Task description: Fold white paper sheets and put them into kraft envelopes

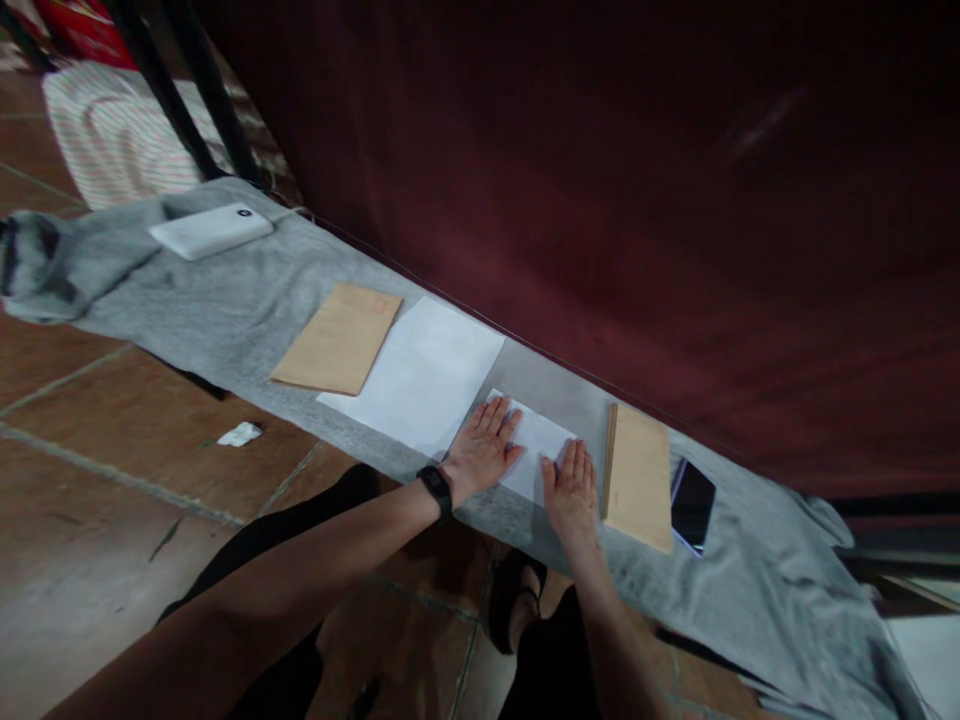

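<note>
A small white sheet of paper, which looks folded, lies flat on the grey cloth in front of me. My left hand, with a black band on its wrist, rests flat on the paper's left side, fingers stretched out. On the right edge of the same paper lies my right hand, its fingers straight and the thumb apart. Left of my hands is a larger white paper. Tan envelopes overlap its left side. Close to my right hand sits another stack of tan envelopes.
Grey cloth covers the long narrow bench. A dark phone lies right of the envelopes, and a white device with a cord lies far left. A dark red panel rises behind the bench. Crumpled tissue is on the tiled floor.
</note>
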The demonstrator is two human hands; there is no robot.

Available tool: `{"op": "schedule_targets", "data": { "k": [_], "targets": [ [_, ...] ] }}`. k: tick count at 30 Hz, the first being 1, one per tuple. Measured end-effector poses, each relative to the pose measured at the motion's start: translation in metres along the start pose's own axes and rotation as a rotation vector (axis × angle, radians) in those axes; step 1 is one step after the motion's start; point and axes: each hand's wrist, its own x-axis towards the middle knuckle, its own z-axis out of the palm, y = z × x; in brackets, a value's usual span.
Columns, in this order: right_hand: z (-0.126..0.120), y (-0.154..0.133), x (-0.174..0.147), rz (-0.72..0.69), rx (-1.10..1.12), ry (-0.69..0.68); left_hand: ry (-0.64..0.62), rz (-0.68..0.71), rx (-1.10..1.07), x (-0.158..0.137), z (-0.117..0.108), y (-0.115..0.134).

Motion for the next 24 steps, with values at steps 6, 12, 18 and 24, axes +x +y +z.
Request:
{"op": "schedule_targets", "data": {
  "k": [6,12,18,24],
  "targets": [
    [-0.014,-0.012,0.008,0.186,-0.063,-0.039,-0.001,0.012,0.044,0.002,0.000,-0.002],
    [-0.021,-0.035,0.023,0.031,0.089,-0.091,0.014,0.046,0.068,0.005,0.001,-0.004],
    [-0.016,-0.046,0.021,0.034,0.103,-0.160,0.029,0.068,0.085,0.005,0.003,-0.008],
    [-0.018,-0.041,0.020,0.100,0.058,-0.148,0.031,0.075,0.080,0.004,0.004,-0.011]
  ]
}}
